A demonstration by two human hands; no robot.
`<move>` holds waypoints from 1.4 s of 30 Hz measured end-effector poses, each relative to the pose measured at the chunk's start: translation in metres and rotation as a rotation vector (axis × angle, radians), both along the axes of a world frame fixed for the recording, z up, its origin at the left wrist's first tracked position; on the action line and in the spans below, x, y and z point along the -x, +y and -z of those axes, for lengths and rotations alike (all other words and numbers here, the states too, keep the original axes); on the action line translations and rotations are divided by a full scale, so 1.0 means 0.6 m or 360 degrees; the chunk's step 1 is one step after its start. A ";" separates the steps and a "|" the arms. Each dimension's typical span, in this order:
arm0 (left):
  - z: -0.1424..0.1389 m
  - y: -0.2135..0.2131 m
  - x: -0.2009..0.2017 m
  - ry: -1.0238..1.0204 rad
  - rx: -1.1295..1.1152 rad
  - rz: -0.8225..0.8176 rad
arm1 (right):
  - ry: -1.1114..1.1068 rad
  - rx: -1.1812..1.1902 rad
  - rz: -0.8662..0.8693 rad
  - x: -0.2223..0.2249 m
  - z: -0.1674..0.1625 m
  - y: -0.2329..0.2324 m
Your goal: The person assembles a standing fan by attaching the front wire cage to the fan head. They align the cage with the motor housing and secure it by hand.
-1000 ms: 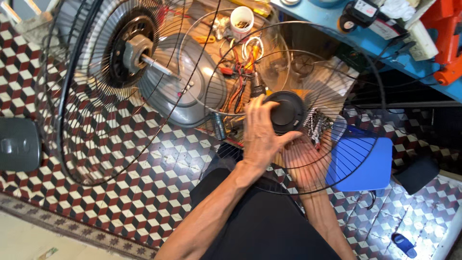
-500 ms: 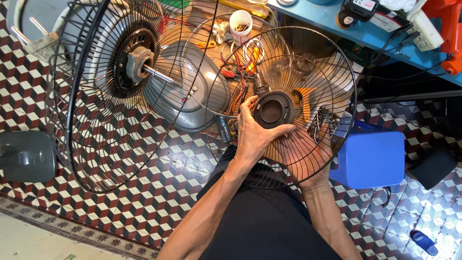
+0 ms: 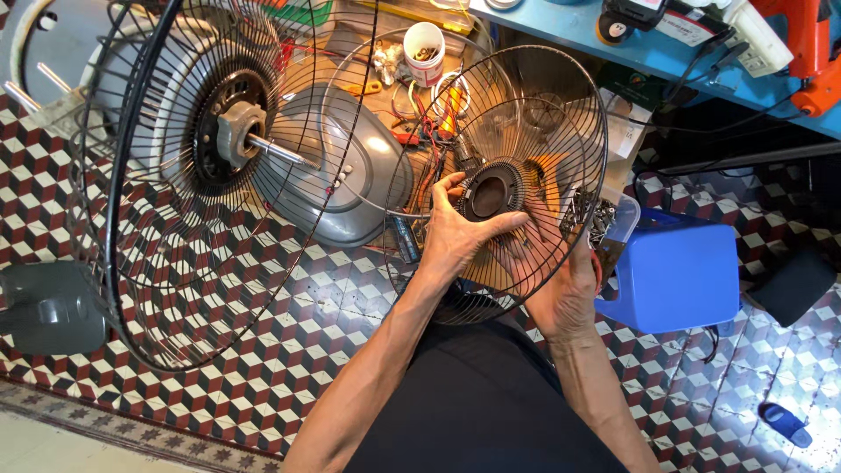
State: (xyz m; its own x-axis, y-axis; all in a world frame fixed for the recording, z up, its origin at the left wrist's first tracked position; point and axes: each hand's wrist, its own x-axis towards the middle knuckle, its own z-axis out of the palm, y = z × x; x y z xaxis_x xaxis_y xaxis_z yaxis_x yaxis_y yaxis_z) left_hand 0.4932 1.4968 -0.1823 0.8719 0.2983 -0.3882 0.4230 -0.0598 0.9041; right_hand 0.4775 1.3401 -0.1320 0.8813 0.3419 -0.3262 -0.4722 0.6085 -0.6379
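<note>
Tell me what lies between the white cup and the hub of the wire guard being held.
In the head view, red and orange wires lie between the white cup and the guard's hub, seen through the guard's mesh.

Patterned cube-tile floor (image 3: 289,350) in red, white and black, blue workbench (image 3: 648,48), blue plastic stool (image 3: 683,276)

Tight ahead — my grips sit behind the wire grille (image 3: 517,114), its wires barring reach through. Left blocked by standing fan guard (image 3: 175,184) and motor shaft (image 3: 280,151); blue stool (image 3: 679,276) crowds right — open tiled floor (image 3: 289,333) lower left.
</note>
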 end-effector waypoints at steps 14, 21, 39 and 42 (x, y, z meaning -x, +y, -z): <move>0.007 -0.025 -0.029 -0.0015 -0.0106 -0.0125 | -0.0082 0.0823 -0.0121 -0.017 -0.059 -0.015; -0.033 -0.015 -0.029 -0.0011 -0.0007 -0.0129 | -0.0140 0.1174 0.0065 -0.076 -0.097 -0.044; -0.026 0.115 -0.045 0.0143 0.1305 0.0590 | -0.1102 0.1903 -0.2378 -0.370 -0.139 0.040; 0.004 0.084 -0.022 0.0183 0.1703 0.0818 | -0.1161 0.1897 -0.2674 -0.364 -0.138 0.086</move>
